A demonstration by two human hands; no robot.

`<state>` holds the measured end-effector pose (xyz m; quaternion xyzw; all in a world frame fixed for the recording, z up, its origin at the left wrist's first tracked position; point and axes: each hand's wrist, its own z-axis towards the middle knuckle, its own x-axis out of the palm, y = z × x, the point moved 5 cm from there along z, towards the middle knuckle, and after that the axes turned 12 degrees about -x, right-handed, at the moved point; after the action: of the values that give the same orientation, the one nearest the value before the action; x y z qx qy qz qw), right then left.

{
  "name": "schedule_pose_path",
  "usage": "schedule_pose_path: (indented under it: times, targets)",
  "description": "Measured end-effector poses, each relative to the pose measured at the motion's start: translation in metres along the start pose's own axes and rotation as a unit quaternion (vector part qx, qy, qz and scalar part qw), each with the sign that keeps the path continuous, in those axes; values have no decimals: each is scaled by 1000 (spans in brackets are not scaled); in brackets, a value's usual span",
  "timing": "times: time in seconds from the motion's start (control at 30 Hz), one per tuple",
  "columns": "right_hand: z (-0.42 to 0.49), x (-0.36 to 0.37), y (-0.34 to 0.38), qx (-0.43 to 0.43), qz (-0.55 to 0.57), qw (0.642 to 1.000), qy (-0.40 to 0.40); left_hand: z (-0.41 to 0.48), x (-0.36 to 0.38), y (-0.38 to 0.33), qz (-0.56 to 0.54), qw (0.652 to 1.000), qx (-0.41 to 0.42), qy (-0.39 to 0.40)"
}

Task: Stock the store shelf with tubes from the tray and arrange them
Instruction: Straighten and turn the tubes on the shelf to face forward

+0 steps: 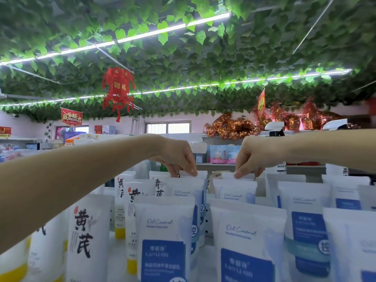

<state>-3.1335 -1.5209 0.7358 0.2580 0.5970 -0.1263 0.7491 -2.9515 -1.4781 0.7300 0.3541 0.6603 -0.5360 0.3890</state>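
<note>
Rows of upright white tubes fill the shelf below me. My left hand point(179, 157) pinches the top edge of a white-and-blue tube point(193, 175) at the back of one row. My right hand point(251, 159) pinches the top edge of another white-and-blue tube point(238, 177) at the back of the neighbouring row. In front of them stand more blue-label tubes point(164, 237), close to the camera. White tubes with black characters and yellow caps point(89, 237) stand on the left. No tray is in view.
More blue-label tubes point(305, 220) crowd the right side. Beyond the hands is another shelf with pastel packets point(222, 154) and a spray bottle point(274, 127). A red lantern point(118, 88) hangs from the leaf-covered ceiling.
</note>
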Motion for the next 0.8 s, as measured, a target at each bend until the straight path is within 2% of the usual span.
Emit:
schedule_pose_path:
  times: [0.8]
  targets:
    - [5,2,7,4,-17,999,-35,6,0,-1,13,1000,10,6]
